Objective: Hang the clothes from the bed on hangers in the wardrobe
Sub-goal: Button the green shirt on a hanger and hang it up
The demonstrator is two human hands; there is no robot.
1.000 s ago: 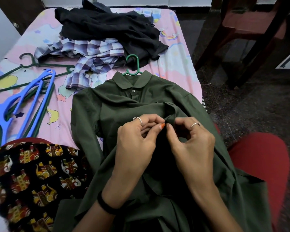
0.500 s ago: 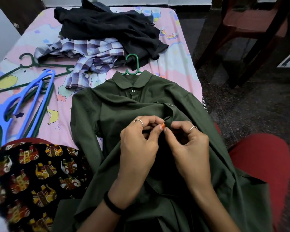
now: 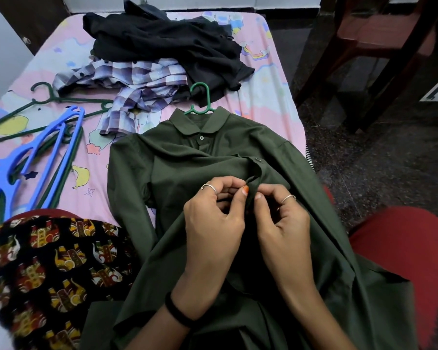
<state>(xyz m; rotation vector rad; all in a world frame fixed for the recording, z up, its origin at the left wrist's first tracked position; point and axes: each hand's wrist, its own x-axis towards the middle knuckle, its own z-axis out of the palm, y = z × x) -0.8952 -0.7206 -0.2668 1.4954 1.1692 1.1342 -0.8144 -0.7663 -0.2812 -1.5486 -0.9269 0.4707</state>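
Hands meet at the front placket of the dark green shirt (image 3: 187, 170), which lies spread on the pink bed sheet (image 3: 263, 97) with its lower half drawn over the person's lap. Left hand (image 3: 213, 221): fingers curled, thumb and forefinger pinching a fold of the placket edge; ring on one finger, black band on the wrist. Right hand (image 3: 281, 223): fingers curled likewise, thumb tip pressed to the same fold from the opposite side; ring on one finger. Both holds are narrow pinches on cloth, thumbs nearly touching. Whether a button sits between the fingertips cannot be told.

Just beyond the pinch, an unfastened shirt button (image 3: 258, 159) shows on the raised placket; further beyond, the collar button is closed. A green hanger (image 3: 200, 97) sits inside the collar, its hook projecting past the neckline, away from the hands.

Further out from the grip lie a checked shirt (image 3: 137, 82) and, past it, a heap of black garments (image 3: 167, 44) partly overlapping the checked one. To the left of the hands, well apart, loose blue hangers (image 3: 36, 152) and dark green hangers (image 3: 61, 99) rest on the sheet. Near the left forearm lies a black patterned cloth (image 3: 56, 269). To the right of the right hand a red-clad knee (image 3: 402, 248) shows over dark speckled floor; a wooden chair (image 3: 379, 41) stands far beyond
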